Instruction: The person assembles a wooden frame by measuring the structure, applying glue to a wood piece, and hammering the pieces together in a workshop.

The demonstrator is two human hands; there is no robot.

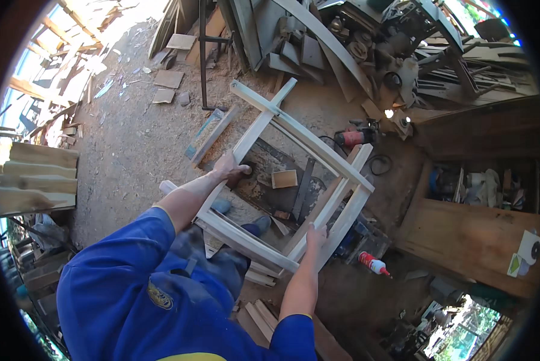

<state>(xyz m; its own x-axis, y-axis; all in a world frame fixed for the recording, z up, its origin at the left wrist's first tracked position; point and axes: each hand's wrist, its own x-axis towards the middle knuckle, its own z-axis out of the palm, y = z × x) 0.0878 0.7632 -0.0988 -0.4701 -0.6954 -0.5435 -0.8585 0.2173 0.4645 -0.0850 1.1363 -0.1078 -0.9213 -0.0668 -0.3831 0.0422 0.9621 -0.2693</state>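
Note:
A pale wooden frame (312,141) of joined bars, its ends jutting past the corners, hangs tilted in front of me. My left hand (229,169) is wrapped round its left bar. Lower down on the other side, my right hand (316,234) grips one of the paired right bars. Through the frame's opening I see a small wooden block (284,178) lying on a dark low surface, and my feet show below. A red and white squeeze bottle (373,263) is to the right of the frame.
A red power tool (349,138) with a dark cord lies beyond the frame's right side. A wooden cabinet (462,234) stands at right. Scrap wood and boards (306,51) are heaped at the back. Flat offcuts (169,79) lie on the shaving-strewn floor (122,150).

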